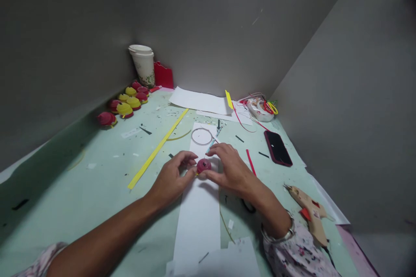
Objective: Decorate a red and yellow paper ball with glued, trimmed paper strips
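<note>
A small red dome [204,165], seemingly of coiled paper with a dark mark on top and a bit of yellow at its lower edge, sits between my two hands over a long white paper strip [199,225]. My left hand [175,176] curls in from the left, its thumb and fingertips against the dome's side. From the right, my right hand [229,164] closes around it, thumb in front and fingers behind. Just beyond lies a thin wire-like ring [202,136] on the white paper. A light blue, pen-like tool [211,144] is partly hidden behind my right fingers.
Several red and yellow domes [124,109] stand at left near white cups [143,65]. A long yellow strip [159,147] lies left of the paper. To the right are a phone [278,148], a glue gun [308,210], yellow-handled scissors [272,107] and a red strip [251,162].
</note>
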`<action>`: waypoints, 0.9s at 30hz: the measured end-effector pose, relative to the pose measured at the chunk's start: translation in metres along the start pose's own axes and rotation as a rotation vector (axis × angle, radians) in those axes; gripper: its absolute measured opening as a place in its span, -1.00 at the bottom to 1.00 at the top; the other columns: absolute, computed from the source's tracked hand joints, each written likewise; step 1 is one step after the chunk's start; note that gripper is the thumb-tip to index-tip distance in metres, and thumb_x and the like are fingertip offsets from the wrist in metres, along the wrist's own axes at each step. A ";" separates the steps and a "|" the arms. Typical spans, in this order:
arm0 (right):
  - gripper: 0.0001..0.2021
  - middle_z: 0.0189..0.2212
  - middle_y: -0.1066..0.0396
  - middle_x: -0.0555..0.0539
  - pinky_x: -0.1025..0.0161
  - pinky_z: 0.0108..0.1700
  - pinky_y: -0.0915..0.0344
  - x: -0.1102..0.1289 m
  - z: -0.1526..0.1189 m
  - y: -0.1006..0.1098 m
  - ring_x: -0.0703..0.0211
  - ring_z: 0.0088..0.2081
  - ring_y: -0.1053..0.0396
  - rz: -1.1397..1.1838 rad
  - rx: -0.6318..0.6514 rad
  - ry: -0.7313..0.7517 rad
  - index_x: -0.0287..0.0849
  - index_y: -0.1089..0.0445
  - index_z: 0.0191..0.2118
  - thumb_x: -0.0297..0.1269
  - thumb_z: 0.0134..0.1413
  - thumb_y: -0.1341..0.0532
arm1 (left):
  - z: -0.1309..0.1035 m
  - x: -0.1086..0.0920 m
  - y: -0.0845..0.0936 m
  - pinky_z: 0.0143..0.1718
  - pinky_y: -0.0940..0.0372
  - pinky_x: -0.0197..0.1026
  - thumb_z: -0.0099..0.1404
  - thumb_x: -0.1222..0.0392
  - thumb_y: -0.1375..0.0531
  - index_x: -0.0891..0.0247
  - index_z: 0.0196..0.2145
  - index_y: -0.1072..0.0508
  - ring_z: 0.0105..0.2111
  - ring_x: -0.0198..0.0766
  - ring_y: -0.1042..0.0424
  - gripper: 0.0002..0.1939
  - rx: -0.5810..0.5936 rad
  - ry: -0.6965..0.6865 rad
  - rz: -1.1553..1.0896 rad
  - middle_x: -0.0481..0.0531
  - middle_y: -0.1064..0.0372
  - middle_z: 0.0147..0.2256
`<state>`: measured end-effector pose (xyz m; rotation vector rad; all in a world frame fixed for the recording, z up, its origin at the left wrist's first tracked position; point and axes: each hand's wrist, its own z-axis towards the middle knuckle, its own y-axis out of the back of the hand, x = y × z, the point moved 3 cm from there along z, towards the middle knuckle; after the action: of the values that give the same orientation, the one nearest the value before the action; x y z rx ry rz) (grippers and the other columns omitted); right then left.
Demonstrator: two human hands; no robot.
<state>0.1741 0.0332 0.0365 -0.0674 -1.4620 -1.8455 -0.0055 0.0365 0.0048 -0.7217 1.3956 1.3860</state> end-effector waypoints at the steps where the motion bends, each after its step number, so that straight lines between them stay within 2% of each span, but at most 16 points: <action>1: -0.61 -0.09 -0.43 -0.18 -0.07 0.03 -0.25 0.000 0.000 -0.001 -0.09 -0.01 -0.32 0.001 -0.003 -0.009 -0.16 -0.36 -0.12 -0.21 -0.05 -0.45 | 0.000 0.000 0.000 -0.05 -0.34 0.01 0.25 0.17 -0.18 0.18 -0.12 -0.42 -0.16 -0.08 -0.48 -0.78 0.007 0.003 0.001 0.08 -0.50 -0.19; 4: -0.67 -0.11 -0.43 -0.16 -0.04 0.02 -0.25 0.001 0.001 -0.002 -0.08 -0.03 -0.32 0.002 0.006 -0.012 -0.15 -0.35 -0.18 -0.24 -0.04 -0.44 | 0.000 0.002 0.000 -0.06 -0.33 -0.03 0.26 0.20 -0.16 0.18 -0.12 -0.40 -0.18 -0.11 -0.47 -0.78 0.025 0.000 0.009 0.04 -0.48 -0.23; 8: -0.76 -0.09 -0.41 -0.15 -0.01 0.03 -0.23 0.002 -0.001 -0.001 -0.05 -0.01 -0.30 0.009 0.025 0.008 -0.12 -0.34 -0.17 -0.39 0.05 -0.35 | 0.001 0.006 0.000 -0.10 -0.32 -0.08 0.26 0.21 -0.15 0.19 -0.10 -0.39 -0.22 -0.15 -0.46 -0.77 0.010 0.012 0.020 0.02 -0.45 -0.27; 13: -0.67 -0.07 -0.39 -0.13 0.02 0.05 -0.23 0.002 -0.002 0.002 -0.02 -0.01 -0.30 0.058 0.075 0.046 -0.11 -0.32 -0.12 -0.55 -0.01 -0.31 | 0.002 0.010 0.000 -0.12 -0.30 -0.09 0.25 0.20 -0.15 0.21 -0.13 -0.39 -0.25 -0.16 -0.44 -0.79 -0.032 0.055 0.012 0.01 -0.44 -0.29; 20: -0.60 -0.09 -0.42 -0.13 0.01 0.01 -0.25 0.001 -0.002 0.000 -0.03 -0.05 -0.33 0.087 0.087 0.004 -0.11 -0.30 -0.03 -0.42 -0.01 -0.36 | 0.000 0.008 0.000 -0.14 -0.30 -0.12 0.25 0.23 -0.14 0.20 -0.15 -0.39 -0.27 -0.17 -0.43 -0.81 -0.023 0.060 -0.008 -0.02 -0.42 -0.32; 27: -0.65 -0.11 -0.43 -0.11 0.01 0.02 -0.25 -0.002 -0.003 -0.004 -0.01 -0.06 -0.33 0.096 0.092 -0.018 -0.09 -0.31 -0.05 -0.48 0.04 -0.30 | -0.001 0.007 0.000 -0.15 -0.31 -0.10 0.24 0.24 -0.15 0.19 -0.18 -0.39 -0.26 -0.16 -0.44 -0.84 -0.020 0.058 0.002 0.00 -0.44 -0.31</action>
<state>0.1740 0.0320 0.0313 -0.1078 -1.5280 -1.7024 -0.0085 0.0376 -0.0020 -0.7791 1.4297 1.3922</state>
